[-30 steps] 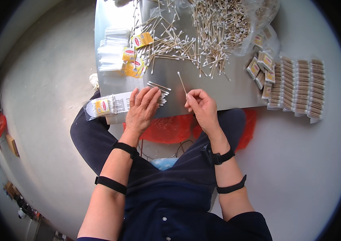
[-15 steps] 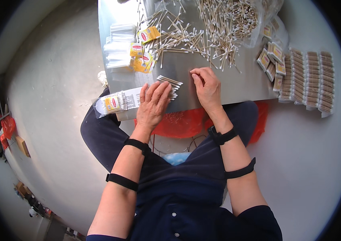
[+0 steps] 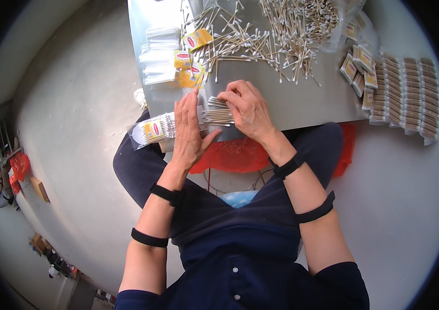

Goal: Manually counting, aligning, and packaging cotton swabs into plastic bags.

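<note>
A clear plastic packet [image 3: 138, 135] lies at the table's front left edge, with cotton swabs and a yellow label card [image 3: 154, 129] inside. My left hand [image 3: 187, 129] rests over the packet's right end, its fingers stretched out and its thumb apart. Just to its right is a small bundle of loose cotton swabs [image 3: 217, 117], lying sideways in the gap between my hands. My right hand [image 3: 250, 111] is at the right ends of this bundle, with thumb and bent fingers closed on the swabs; its fingertips are partly hidden.
Loose cotton swabs [image 3: 294, 39] are heaped at the back beside a clear plastic bag [image 3: 339, 33]. Empty clear sleeves [image 3: 158, 67] and yellow cards [image 3: 198, 39] lie at the back left. Filled packs [image 3: 408, 95] stand in rows at the right. Red plastic [image 3: 235, 155] hangs below the table edge.
My right hand has moved left onto the loose swab bundle. My left hand has drawn back from the swabs, straightening its fingers over the packet. The whole view has shifted slightly.
</note>
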{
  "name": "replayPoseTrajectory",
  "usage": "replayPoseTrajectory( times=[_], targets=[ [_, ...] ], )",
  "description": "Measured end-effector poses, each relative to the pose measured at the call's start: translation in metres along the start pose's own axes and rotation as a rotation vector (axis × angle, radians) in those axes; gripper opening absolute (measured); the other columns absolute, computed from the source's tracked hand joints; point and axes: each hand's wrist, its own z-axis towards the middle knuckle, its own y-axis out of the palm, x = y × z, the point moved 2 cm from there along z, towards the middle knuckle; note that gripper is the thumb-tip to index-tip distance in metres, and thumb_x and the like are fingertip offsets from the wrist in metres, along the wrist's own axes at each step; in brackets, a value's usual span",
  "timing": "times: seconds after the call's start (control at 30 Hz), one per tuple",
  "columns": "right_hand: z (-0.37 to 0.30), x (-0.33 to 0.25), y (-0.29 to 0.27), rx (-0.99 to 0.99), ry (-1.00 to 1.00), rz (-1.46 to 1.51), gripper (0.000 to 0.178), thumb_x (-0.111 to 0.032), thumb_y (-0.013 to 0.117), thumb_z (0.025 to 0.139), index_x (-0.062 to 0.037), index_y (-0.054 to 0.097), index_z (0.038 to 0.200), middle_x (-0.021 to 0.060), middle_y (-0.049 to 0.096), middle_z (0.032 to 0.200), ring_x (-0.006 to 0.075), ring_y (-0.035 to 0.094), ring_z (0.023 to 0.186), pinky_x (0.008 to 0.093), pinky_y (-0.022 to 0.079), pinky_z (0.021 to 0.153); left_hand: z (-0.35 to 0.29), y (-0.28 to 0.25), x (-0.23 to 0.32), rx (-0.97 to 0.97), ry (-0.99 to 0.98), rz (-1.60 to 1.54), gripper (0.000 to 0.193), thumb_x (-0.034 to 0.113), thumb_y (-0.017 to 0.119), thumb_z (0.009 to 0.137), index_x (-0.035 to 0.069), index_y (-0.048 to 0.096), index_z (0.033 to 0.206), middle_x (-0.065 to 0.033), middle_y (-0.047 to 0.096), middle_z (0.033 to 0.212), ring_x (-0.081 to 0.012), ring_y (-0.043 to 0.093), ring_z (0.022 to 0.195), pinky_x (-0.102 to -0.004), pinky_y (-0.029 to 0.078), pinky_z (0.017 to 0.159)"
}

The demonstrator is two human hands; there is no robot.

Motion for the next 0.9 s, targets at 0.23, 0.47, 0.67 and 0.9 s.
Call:
replayPoseTrajectory(
  times=[0.23, 0.47, 0.67, 0.9],
  targets=[
    [-0.018, 0.001, -0.001, 0.333, 0.241, 0.186, 0.025, 0.002, 0.052, 0.09, -0.0021, 0.067, 0.11, 0.012, 0.063, 0.112, 0.0296, 0.061, 0.104, 0.0381, 0.049, 0.091, 0.004, 0.014, 0.005, 0.049, -0.041, 0.096, 0.103, 0.021, 0.086, 0.071, 0.002, 0.025, 0.152, -0.0134, 0.041, 0.151, -0.0352, 0.035, 0.142, -0.0542, 0.019, 0.12],
    [-0.041, -0.005, 0.01, 0.501, 0.317, 0.3, 0.03, -0.003, 0.043, 0.097, 0.0021, 0.061, 0.12, 0.0155, 0.058, 0.132, 0.0303, 0.057, 0.12, 0.0373, 0.046, 0.102, 0.002, 0.017, 0.015, 0.114, -0.092, 0.059, 0.1, 0.027, 0.084, 0.074, 0.002, 0.026, 0.152, -0.016, 0.035, 0.155, -0.0374, 0.032, 0.143, -0.0535, 0.018, 0.12],
    [-0.049, -0.014, 0.008, 0.439, 0.245, 0.179, 0.032, -0.002, 0.046, 0.096, 0.0011, 0.058, 0.125, 0.0171, 0.053, 0.14, 0.0324, 0.053, 0.127, 0.0388, 0.045, 0.105, -0.022, -0.001, 0.0, 0.082, -0.105, 0.143, 0.099, 0.026, 0.084, 0.076, 0.003, 0.025, 0.152, -0.0191, 0.03, 0.157, -0.0395, 0.03, 0.144, -0.0518, 0.02, 0.12],
    [-0.044, -0.008, 0.014, 0.507, 0.273, 0.391, 0.034, -0.002, 0.044, 0.097, 0.0011, 0.056, 0.129, 0.0189, 0.05, 0.144, 0.0339, 0.05, 0.131, 0.0398, 0.043, 0.108, -0.016, 0.02, 0.008, 0.152, -0.162, -0.017, 0.094, 0.016, 0.079, 0.081, 0.002, 0.021, 0.154, -0.023, 0.028, 0.158, -0.0398, 0.032, 0.143, -0.0484, 0.023, 0.12]
  ],
)
